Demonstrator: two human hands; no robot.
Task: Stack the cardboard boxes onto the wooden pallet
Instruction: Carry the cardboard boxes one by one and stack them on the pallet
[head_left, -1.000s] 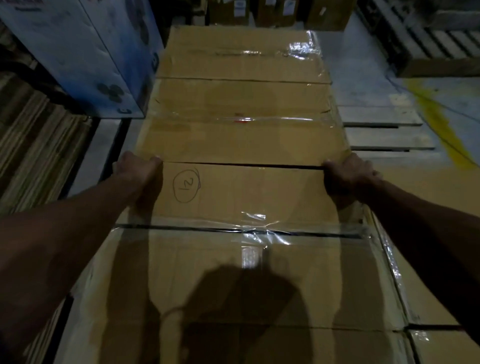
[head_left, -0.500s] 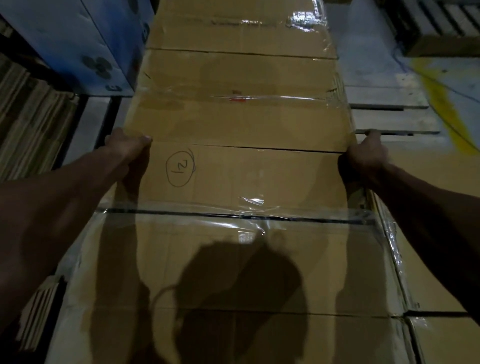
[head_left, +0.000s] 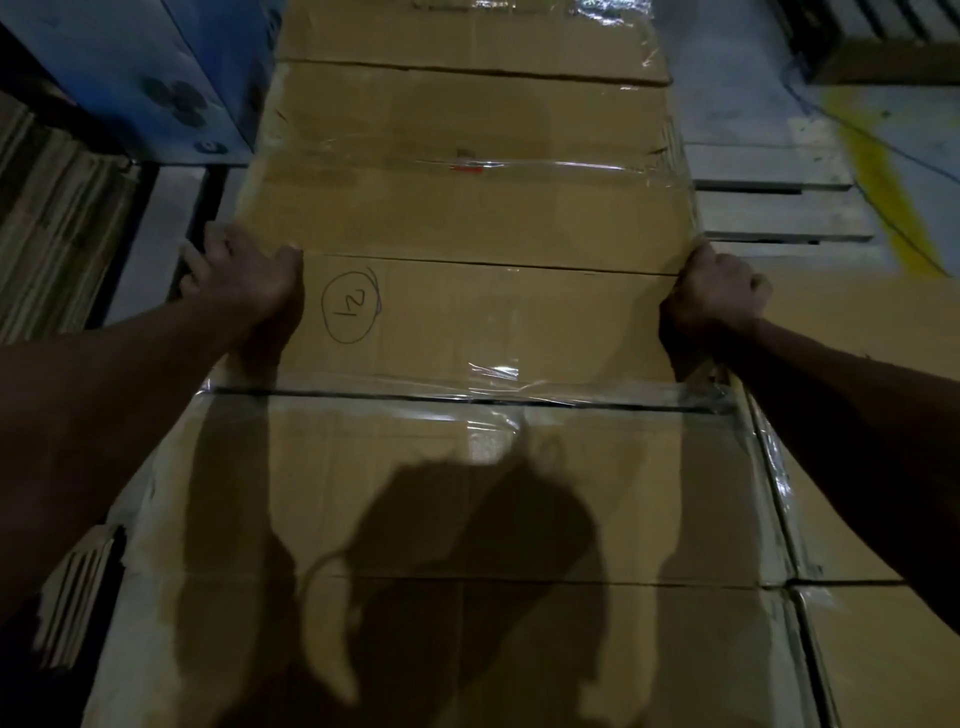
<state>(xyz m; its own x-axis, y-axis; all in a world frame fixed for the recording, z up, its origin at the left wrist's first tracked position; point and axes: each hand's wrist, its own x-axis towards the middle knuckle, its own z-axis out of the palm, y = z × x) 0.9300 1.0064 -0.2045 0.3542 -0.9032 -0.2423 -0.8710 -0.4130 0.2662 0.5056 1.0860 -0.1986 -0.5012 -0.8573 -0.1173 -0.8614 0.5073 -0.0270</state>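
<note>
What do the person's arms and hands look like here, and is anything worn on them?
Both forearms are bare as far as the picture shows: no sleeves are in view. The left hand and the right hand have no gloves. I see no watch, ring or wristband on either, though the light is dim and small things could be missed.

Both bare forearms stretched forward and slightly inward from the lower corners. Left hand (head_left: 244, 270) curled over the far left corner of the taped brown cardboard box (head_left: 467, 322), thumb on top, fingers wrapped down the side. Right hand (head_left: 714, 291) clenched on the far right corner, knuckles up.
</note>
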